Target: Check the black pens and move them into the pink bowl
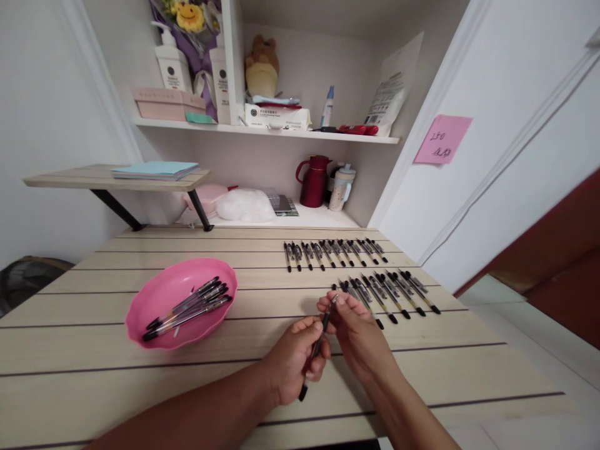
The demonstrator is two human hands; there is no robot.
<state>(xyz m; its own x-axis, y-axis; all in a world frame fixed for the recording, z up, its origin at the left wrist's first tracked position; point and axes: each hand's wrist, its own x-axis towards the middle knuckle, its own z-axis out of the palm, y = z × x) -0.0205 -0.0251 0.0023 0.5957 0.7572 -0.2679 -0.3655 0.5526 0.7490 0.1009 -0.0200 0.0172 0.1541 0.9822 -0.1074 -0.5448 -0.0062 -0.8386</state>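
Pale table top (84,337) with dark lines across it carries everything here, and the pink bowl (167,281) is the best mark for finding places on it. To the right of the bowl, and a little nearer to the person, a black pen (319,342) is held slanting above the planks. Left hand (296,357) has its thumb and fingers closed around the barrel; right hand (359,328) pinches at the upper end with thumb and fingertips, where a small shiny tip (334,299) shows. I cannot tell whether this tip is a loose part. As I judge, the step is fine work at that end, so the left grip should stay firm and the right fingers should move along the line of the pen, gently, without bending it. A small part could slip and roll, therefore it is wise to stay low over the table. Further right of the bowl lie a far row of pens (345,253) and a near row of pens (391,295); the right hand is just beside the near row, so its wrist should turn carefully.
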